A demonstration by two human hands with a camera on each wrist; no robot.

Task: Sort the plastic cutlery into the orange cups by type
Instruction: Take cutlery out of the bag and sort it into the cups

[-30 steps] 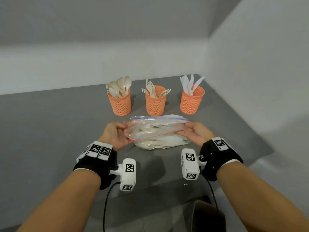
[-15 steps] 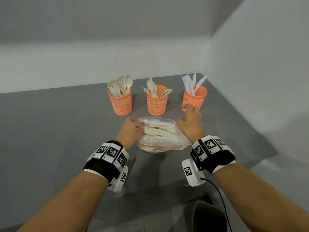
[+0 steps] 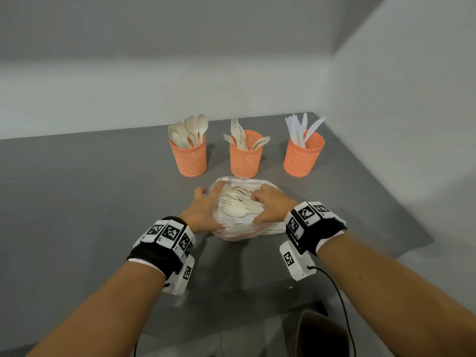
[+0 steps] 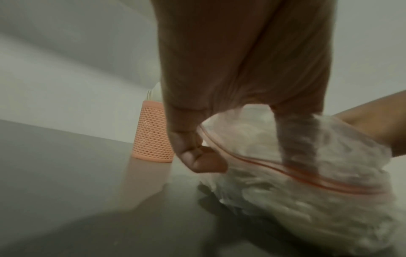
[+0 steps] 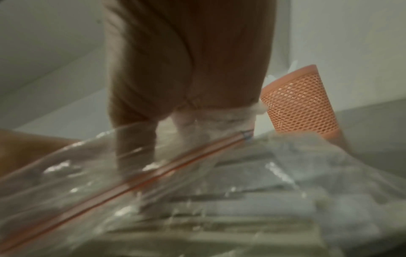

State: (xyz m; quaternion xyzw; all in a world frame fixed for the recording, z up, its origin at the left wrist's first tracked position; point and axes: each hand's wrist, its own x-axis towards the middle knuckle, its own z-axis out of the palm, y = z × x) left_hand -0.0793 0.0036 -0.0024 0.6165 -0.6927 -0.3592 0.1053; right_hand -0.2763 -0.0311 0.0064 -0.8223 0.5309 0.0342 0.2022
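Observation:
A clear zip bag (image 3: 240, 211) full of beige plastic cutlery lies on the grey table (image 3: 103, 202), in front of three orange mesh cups. The left cup (image 3: 190, 159) holds spoons, the middle cup (image 3: 246, 159) forks, the right cup (image 3: 303, 157) white knives. My left hand (image 3: 206, 202) grips the bag's left side; in the left wrist view its fingers (image 4: 197, 156) curl round the red zip edge (image 4: 285, 168). My right hand (image 3: 261, 199) is on the bag's top right, and its fingers (image 5: 136, 147) show through the plastic, curled on the bag.
The table ends at walls behind and to the right of the cups. Its front edge runs just under my wrists, with a dark object (image 3: 322, 333) below it. Open table surface stretches to the left of the bag.
The bag was held up between both hands, then laid on the table. My right hand has moved left from near the knife cup onto the bag, and both hands now close in on it.

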